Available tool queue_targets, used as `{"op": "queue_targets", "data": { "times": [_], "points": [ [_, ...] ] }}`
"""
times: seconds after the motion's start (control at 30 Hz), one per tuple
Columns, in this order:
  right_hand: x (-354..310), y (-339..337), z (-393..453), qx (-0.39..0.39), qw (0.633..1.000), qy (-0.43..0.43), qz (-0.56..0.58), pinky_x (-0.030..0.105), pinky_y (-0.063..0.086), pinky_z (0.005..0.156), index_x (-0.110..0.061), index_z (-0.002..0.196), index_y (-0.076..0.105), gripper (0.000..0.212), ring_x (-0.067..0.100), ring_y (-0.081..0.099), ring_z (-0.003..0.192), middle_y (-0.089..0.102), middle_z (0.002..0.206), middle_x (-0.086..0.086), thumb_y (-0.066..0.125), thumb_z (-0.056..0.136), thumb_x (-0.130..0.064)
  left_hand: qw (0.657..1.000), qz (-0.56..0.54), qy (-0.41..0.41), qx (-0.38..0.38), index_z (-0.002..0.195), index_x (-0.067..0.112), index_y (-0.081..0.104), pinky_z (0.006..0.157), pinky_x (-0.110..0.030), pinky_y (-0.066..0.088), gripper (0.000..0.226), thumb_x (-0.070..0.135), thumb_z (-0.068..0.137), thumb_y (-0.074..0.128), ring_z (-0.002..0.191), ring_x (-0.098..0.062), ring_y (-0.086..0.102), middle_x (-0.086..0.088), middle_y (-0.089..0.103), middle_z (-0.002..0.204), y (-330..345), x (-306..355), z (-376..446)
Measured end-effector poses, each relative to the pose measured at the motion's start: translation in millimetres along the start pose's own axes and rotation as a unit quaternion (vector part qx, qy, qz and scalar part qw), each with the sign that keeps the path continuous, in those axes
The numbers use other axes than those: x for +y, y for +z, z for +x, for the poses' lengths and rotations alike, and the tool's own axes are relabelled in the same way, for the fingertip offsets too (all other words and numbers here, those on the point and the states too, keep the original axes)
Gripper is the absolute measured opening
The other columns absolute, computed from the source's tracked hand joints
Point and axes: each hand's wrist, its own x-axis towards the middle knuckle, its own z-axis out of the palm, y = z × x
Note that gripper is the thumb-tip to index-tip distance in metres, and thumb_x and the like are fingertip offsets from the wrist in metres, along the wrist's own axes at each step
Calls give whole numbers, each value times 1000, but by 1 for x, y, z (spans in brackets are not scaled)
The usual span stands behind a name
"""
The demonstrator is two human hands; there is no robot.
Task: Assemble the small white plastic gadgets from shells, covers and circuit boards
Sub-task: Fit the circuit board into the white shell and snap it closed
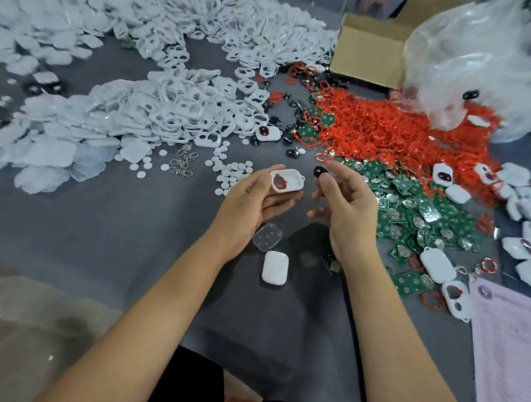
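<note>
Above the grey table (100,237), left hand (252,197) grips white shell (287,179), open side up, long axis running left-right. Right hand (345,202) pinches small black button piece (319,171) just right of the shell; likely insertion moves leftward and down.

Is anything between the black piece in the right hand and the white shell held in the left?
Nothing visible. The black piece pinched by the right hand sits beside the white shell in the left hand, open air between them.
</note>
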Motion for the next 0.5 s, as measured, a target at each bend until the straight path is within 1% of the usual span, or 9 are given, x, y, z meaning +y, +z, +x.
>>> {"op": "queue_targets", "data": {
  "times": [0.1, 0.2, 0.3, 0.43, 0.5],
  "points": [
    [-1, -1, -5, -6, 1000, -12, 4, 26, 55, 50, -20, 107, 75, 14, 14, 68, 70, 74, 84, 2, 69, 97, -12, 1000, 0, 30, 3, 132, 12, 60, 87, -25, 59, 34, 25, 115, 34, 112, -28, 74, -8, 76, 122, -6, -7, 0],
    [-1, -1, -6, -12, 1000, -6, 2, 26, 56, 51, -15, 113, 73, 18, 13, 69, 75, 75, 87, 0, 66, 100, -5, 999, 12, 48, 0, 135, 11, 58, 87, -25, 59, 35, 31, 113, 38, 113, -29, 74, -10, 75, 124, -8, -10, -1],
    [-3, -1, -7, -13, 1000, 6, -2, 26, 58, 53, -12, 120, 70, 25, 13, 71, 81, 74, 90, 0, 62, 100, 1, 998, 8, 61, 1, 135, 11, 57, 87, -24, 59, 43, 39, 103, 49, 111, -29, 74, -9, 75, 123, -7, -10, -2],
    [-4, -2, -11, -13, 1000, 3, -23, 26, 58, 54, -13, 119, 69, 26, 12, 71, 80, 69, 96, 11, 61, 100, 4, 998, 4, 68, 14, 131, 13, 58, 85, -23, 59, 42, 38, 98, 56, 107, -29, 76, -7, 77, 118, -7, -10, -2],
    [-5, -1, -11, -15, 1000, 1, -21, 26, 58, 54, -14, 119, 69, 27, 12, 71, 79, 67, 99, 14, 61, 100, 4, 998, 12, 67, 17, 129, 9, 57, 84, -24, 59, 43, 39, 97, 57, 105, -29, 76, -8, 77, 115, -7, -10, -2]
  ]
}}
